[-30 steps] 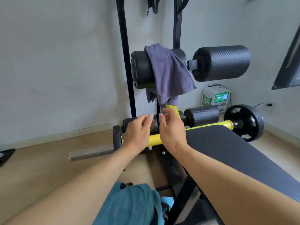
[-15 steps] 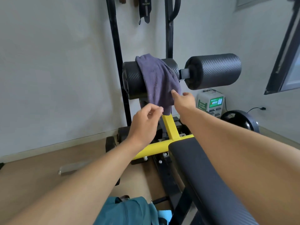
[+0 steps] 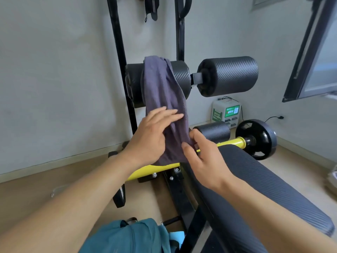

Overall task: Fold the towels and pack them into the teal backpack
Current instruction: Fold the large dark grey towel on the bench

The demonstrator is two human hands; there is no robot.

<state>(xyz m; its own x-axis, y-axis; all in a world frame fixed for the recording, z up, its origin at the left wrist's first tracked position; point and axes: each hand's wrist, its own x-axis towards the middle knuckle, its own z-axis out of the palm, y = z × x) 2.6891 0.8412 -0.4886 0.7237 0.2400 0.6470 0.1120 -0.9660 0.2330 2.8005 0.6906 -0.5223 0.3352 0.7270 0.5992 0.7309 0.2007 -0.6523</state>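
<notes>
Gym corner with a padded bench [image 3: 255, 181]: purple towel [image 3: 164, 106] draped over a foam roller [image 3: 182, 77], left hand [image 3: 151, 136] flat against it, right hand [image 3: 206, 161] pinching its lower edge; a hasty pull may snag it, teal backpack [image 3: 131, 236] below.

Left hand [image 3: 153, 137] flat, fingers straight, right hand [image 3: 204, 161] pinching, both forearms outstretched

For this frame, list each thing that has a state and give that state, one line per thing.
Purple towel: unfolded, draped over the left foam roller, lower end in both hands.
Left hand: fingers straight, flat against the towel.
Right hand: fingers curled, pinching the towel's lower edge.
Teal backpack: on the floor; whether it is open cannot be told.
</notes>
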